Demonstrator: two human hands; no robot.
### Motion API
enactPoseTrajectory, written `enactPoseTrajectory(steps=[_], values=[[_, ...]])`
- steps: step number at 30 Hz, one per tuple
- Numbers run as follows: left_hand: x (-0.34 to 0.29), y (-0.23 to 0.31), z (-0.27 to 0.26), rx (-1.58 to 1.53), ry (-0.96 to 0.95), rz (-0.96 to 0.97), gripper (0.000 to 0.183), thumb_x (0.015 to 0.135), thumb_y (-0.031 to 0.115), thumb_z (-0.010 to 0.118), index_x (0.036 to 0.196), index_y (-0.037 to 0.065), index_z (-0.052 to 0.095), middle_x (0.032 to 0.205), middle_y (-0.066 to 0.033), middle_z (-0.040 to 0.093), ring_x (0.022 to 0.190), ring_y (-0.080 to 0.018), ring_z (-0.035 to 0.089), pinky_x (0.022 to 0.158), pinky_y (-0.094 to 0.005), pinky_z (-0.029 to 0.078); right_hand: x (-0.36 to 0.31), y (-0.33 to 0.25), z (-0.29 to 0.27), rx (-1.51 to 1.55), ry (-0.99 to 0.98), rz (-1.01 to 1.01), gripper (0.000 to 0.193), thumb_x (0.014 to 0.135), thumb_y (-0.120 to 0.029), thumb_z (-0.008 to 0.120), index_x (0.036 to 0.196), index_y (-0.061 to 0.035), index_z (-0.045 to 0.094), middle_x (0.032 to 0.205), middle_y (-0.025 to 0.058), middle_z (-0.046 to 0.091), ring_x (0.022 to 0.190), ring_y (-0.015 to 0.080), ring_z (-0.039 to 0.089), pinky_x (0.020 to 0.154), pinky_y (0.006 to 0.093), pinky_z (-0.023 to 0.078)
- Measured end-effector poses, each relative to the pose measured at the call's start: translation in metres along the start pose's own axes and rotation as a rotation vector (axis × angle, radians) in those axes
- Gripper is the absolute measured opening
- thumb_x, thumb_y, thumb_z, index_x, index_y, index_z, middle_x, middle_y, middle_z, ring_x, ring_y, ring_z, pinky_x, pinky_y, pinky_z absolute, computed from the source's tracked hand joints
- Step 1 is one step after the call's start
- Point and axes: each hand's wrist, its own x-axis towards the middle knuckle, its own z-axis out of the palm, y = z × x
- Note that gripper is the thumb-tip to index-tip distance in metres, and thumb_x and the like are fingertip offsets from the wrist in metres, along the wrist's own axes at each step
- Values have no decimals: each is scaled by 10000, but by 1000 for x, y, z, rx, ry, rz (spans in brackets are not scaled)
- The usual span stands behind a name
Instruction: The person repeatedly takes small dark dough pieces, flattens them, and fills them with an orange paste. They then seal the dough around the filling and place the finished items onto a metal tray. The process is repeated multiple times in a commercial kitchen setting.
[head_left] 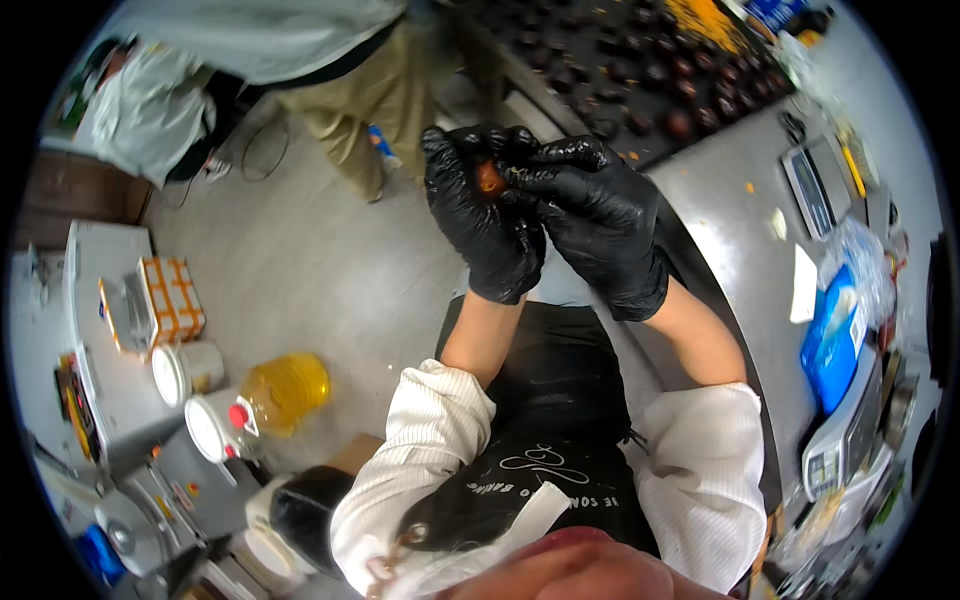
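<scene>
Both my hands wear shiny wet black gloves and meet in front of me, above the floor beside the worktop. My left hand [485, 220] is cupped, its fingers curled round a small glossy reddish-brown piece [490, 178] of food with an orange patch. From the right, my right hand [600, 205] reaches over with thumb and fingers pressed together at the edge of that piece. What lies between those fingertips is hidden. Just beyond, a dark tray [640, 150] carries many dark, glossy round pieces [655, 75] and a heap of orange shreds [705, 22].
The metal worktop [715, 210] runs along my right, with a scale [812, 190], a blue package [835, 335] and another scale [840, 440]. A co-worker [350, 90] stands ahead left; another person [150, 110] bends farther left. An oil jug [285, 393] and white buckets [190, 370] stand at left.
</scene>
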Motion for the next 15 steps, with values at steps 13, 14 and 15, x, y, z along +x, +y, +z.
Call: enactPoseTrajectory(steps=[13, 14, 15], values=[[-5, 130, -71, 375, -21, 174, 376, 983, 266, 445, 1271, 30, 501, 1367, -163, 459, 1237, -345, 475, 1067, -444, 380, 0, -7, 142, 685, -89, 451, 497, 677, -1, 809, 1115, -37, 578, 1046, 46, 598, 953, 136, 595, 812, 287, 507], [-7, 130, -75, 402, 26, 229, 349, 984, 295, 435, 1191, 32, 532, 1261, -165, 511, 1125, -324, 521, 975, -415, 428, 0, -10, 147, 675, -145, 517, 621, 664, -26, 831, 1189, -53, 500, 1095, 50, 588, 994, 139, 590, 864, 296, 502], [-8, 131, -79, 431, 76, 285, 346, 985, 325, 425, 1111, 33, 562, 1155, -167, 563, 1014, -302, 568, 883, -386, 476, 2, -11, 153, 743, -174, 529, 621, 666, -28, 829, 1192, -49, 500, 1106, 54, 588, 1005, 142, 590, 880, 300, 499]])
